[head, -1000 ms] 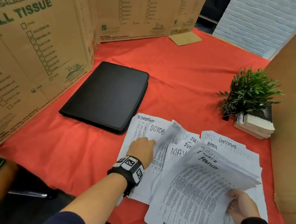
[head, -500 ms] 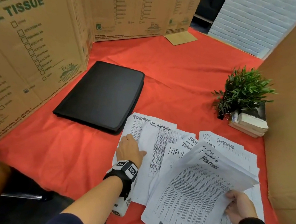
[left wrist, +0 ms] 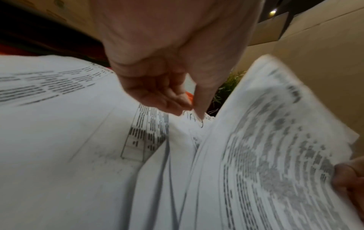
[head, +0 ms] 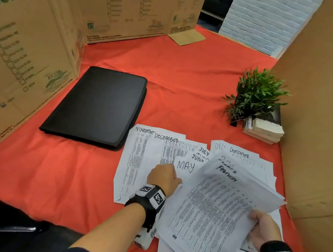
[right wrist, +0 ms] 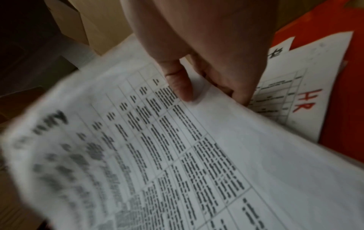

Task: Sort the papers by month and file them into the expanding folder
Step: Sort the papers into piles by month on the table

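Loose white sheets marked with months lie spread on the red cloth: November (head: 132, 162), December (head: 168, 144), and May (head: 185, 166) with June and July peeking out behind it. My left hand (head: 164, 177) is over the May sheet with its fingers curled. In the left wrist view, one straight digit of the left hand (left wrist: 195, 110) touches the paper. My right hand (head: 264, 229) grips a lifted, fanned bundle of sheets (head: 214, 204) with February on top; the thumb (right wrist: 181, 87) lies on top and the fingers are underneath. The black folder (head: 95, 105) lies closed, beyond the papers to the left.
A small green plant (head: 256, 92) stands on a stack of books (head: 265, 129) at the right. Cardboard walls stand at the left (head: 15, 61), back and right (head: 326, 126). Under the bundle lies a sheet marked HR (right wrist: 303, 99). Bare red cloth (head: 187, 80) lies between folder and plant.
My left hand moved right, from the November-side sheets to the May sheet, and its fingers curled. The October sheet no longer shows; December shows there. The right hand still holds the bundle.
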The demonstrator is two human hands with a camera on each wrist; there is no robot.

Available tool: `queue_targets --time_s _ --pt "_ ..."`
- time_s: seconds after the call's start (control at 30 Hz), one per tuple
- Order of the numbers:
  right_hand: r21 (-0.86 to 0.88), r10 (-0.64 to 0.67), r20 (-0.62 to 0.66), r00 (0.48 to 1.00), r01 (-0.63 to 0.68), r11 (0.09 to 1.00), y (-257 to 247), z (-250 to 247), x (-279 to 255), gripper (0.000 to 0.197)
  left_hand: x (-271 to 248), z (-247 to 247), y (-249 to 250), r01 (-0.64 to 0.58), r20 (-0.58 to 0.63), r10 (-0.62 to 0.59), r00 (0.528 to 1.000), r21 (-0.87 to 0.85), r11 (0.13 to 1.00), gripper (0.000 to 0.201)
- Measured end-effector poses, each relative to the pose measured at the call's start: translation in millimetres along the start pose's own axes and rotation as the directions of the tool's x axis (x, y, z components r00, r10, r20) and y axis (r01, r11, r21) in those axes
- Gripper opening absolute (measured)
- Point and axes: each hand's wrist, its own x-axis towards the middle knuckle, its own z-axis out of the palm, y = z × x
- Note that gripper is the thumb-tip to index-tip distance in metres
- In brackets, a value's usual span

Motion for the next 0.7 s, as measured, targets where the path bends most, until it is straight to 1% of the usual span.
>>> queue_targets --time_s 0.03,0.07,0.13,0.17,0.23,0.33,0.4,0.43,0.5,0.6,0.63,0.7 --pt "0.004 0.004 0.013 1.0 -0.004 1.0 1 -1 1 0.044 0 2 1 -0.034 -0.007 0.034 0.999 -0.08 0.996 0.026" --pt "0.005 0.012 0.022 1.0 -0.012 1.0 2 -2 1 0.039 0 4 3 -0.074 0.013 0.078 0.997 -0.183 0.98 0.028" --pt "0.0 0.025 0.055 0.998 -0.025 1.0 4 -3 3 0.038 2 7 7 -0.131 0.062 0.161 0.985 -0.341 0.931 0.03" --pt "-0.008 0.032 0.074 0.997 -0.032 0.999 6 -5 4 0.04 2 8 9 -0.145 0.081 0.187 0.979 -0.368 0.919 0.028" --pt "-0.044 0.044 0.107 0.993 -0.039 0.998 8 -5 4 0.045 3 9 11 -0.17 0.085 0.211 0.974 -0.347 0.922 0.023" --pt "-0.099 0.02 0.161 0.987 -0.004 0.995 8 -5 2 0.038 6 12 10 -0.141 0.044 0.17 0.985 -0.376 0.916 0.014" --pt "-0.099 -0.023 0.156 0.988 0.038 0.994 9 -7 4 0.045 7 13 9 -0.119 0.03 0.144 0.989 -0.414 0.902 0.006" --pt "-0.094 -0.042 0.148 0.988 0.056 0.994 8 -8 5 0.046 8 14 8 -0.116 0.029 0.142 0.989 -0.429 0.896 0.005" --pt "-0.072 -0.066 0.152 0.986 0.078 0.994 7 -8 4 0.035 8 15 7 -0.111 0.039 0.142 0.989 -0.438 0.892 0.001" --pt "-0.062 -0.12 0.171 0.978 0.133 0.989 6 -10 4 0.02 9 18 0 -0.079 0.078 0.122 0.989 -0.41 0.909 0.019" --pt "-0.064 -0.138 0.185 0.973 0.152 0.986 5 -10 4 0.019 10 20 -3 -0.058 0.082 0.098 0.992 -0.394 0.917 0.023" --pt "-0.068 -0.157 0.224 0.962 0.176 0.982 3 -8 -1 0.022 11 20 -10 -0.008 0.062 0.034 0.997 -0.367 0.93 0.028"
